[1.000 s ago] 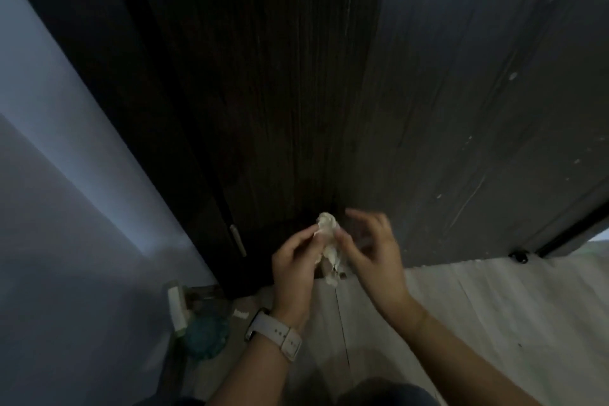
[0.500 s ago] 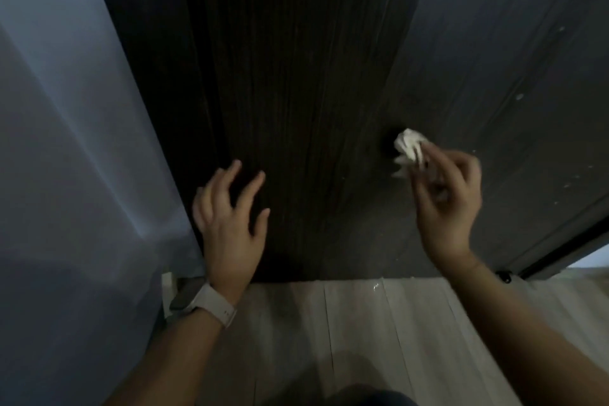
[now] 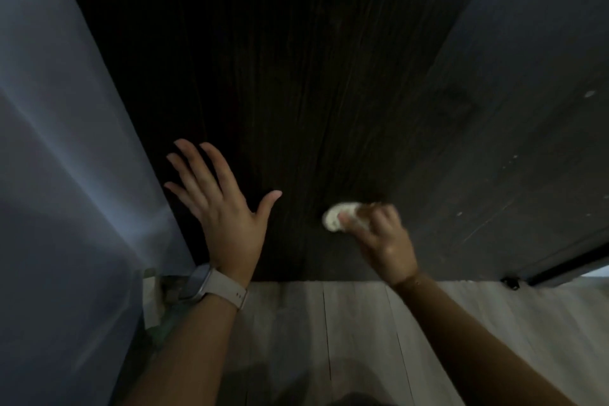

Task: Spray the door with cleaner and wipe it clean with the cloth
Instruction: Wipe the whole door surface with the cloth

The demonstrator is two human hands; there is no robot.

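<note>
The dark wood-grain door [image 3: 296,76] fills the upper middle of the head view. My right hand [image 3: 382,241] grips a small crumpled white cloth [image 3: 336,217] and holds it against the door's lower part. My left hand [image 3: 220,204], with a pale watch on the wrist, lies flat on the door with fingers spread, near its left edge. No spray bottle is clearly visible.
A grey-blue wall [image 3: 66,175] runs down the left. A lighter grey panel [image 3: 527,109] with white specks stands to the right of the door. Pale floorboards [image 3: 362,323] lie below. A small black stopper [image 3: 510,282] sits at the floor on the right.
Both hands held the cloth low by the floor, then parted. My left hand has flattened on the door; my right hand has carried the cloth left and down across it.
</note>
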